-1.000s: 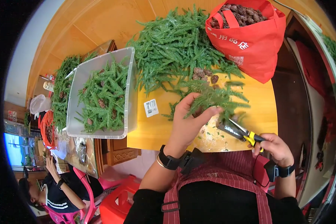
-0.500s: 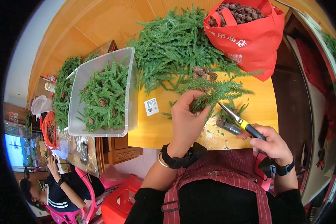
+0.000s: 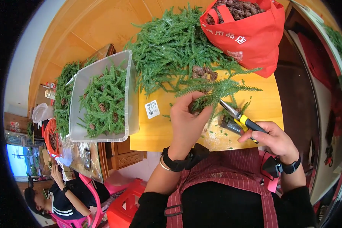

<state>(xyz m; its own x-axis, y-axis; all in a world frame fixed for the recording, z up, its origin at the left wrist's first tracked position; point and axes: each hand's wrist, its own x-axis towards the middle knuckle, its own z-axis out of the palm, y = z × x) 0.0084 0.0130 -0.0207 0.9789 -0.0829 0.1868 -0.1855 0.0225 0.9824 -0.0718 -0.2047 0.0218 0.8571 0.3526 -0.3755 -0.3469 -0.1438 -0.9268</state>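
My left hand (image 3: 190, 117) pinches a green artificial pine sprig (image 3: 220, 91) above the yellow table. Its branches fan out to the right. My right hand (image 3: 271, 136) is closed round the black and yellow handles of needle-nose pliers (image 3: 244, 121). The metal jaws reach the sprig's lower side; whether they grip its stem I cannot tell. Just beyond the sprig lie several brown pine cones (image 3: 204, 73). Beneath the pliers is a dark bundle (image 3: 230, 123), partly hidden by them.
A clear plastic bin (image 3: 130, 95) of sprigs with cones stands at left. Behind lies a heap of green sprigs (image 3: 171, 49). A red bag (image 3: 250, 41) of pine cones stands back right. A white label (image 3: 152, 109) lies on the table (image 3: 155, 133). Another person (image 3: 72, 193) sits far left.
The pliers' handles have spread apart a little, and their tips have shifted slightly left against the sprig. The whole view has moved slightly. My left hand keeps its pinch.
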